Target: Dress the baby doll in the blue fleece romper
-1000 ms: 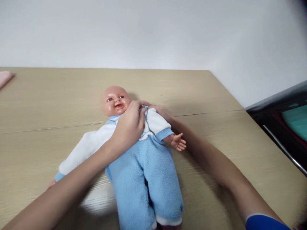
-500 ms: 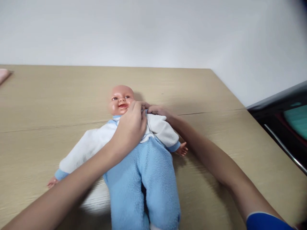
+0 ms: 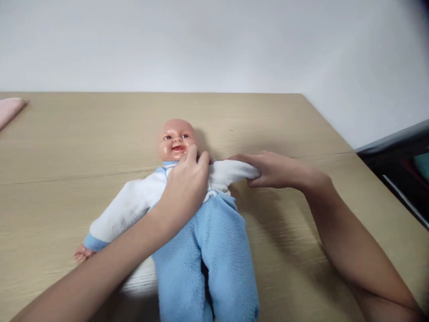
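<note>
We have a big tan table [image 3: 83, 134] here, with wood lines and a thin crack [image 3: 83, 177] running across it. A plain pale wall [image 3: 150, 44] stands behind. A pink thing [image 3: 11, 109] sits at the far left of the table, and a black thing with a shiny bar [image 3: 402, 197] is past the right side.

Our doll [image 3: 201, 223] lies on its back in the middle of the table. Its bald head [image 3: 177, 138] points to the wall and its blue legs [image 3: 223, 264] come toward us. Its long way runs almost straight out from us, with the head tipped a bit left. One doll arm [image 3: 115, 214] slants out to the left.

Our left hand [image 3: 189, 179] is half curled on the doll's chest and neck; we can't tell if it pinches the cloth. Our right hand [image 3: 270, 170] is closed around the end of the other white sleeve [image 3: 231, 172], pulled out sideways.
</note>
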`<action>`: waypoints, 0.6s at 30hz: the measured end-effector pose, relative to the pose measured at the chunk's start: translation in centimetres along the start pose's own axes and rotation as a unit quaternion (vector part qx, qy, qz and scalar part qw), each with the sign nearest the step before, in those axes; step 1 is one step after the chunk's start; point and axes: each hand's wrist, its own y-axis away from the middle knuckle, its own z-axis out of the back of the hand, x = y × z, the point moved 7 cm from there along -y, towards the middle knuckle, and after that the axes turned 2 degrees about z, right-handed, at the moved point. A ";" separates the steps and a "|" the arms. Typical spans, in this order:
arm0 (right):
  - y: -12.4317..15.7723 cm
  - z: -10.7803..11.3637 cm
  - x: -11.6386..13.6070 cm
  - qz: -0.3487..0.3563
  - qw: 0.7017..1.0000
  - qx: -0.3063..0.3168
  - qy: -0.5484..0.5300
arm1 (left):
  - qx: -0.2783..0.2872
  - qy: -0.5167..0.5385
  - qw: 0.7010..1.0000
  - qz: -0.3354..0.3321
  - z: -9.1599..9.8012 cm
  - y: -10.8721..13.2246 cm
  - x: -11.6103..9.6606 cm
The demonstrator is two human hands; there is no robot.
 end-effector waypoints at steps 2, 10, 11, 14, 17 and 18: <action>-0.4 -0.5 -0.6 -0.047 0.997 0.050 0.048 | 0.018 -0.026 0.999 0.002 0.0 0.1 -0.2; 0.2 -0.8 -0.3 0.013 0.985 -0.027 0.169 | 0.031 -0.024 0.999 -0.024 0.6 -0.3 -0.8; 0.7 -1.0 0.5 0.037 0.982 -0.062 0.175 | 0.010 -0.013 0.999 -0.043 1.1 -0.3 -1.2; 2.7 -2.0 3.4 0.119 0.960 -0.189 0.171 | -0.028 0.001 0.993 -0.113 2.3 0.2 -2.9; 4.5 -4.2 4.4 0.157 0.956 -0.243 0.056 | 0.024 0.013 0.982 -0.188 2.0 1.3 -5.0; 4.6 -5.2 4.2 0.155 0.962 -0.223 0.006 | 0.048 0.014 0.978 -0.202 1.7 1.7 -5.4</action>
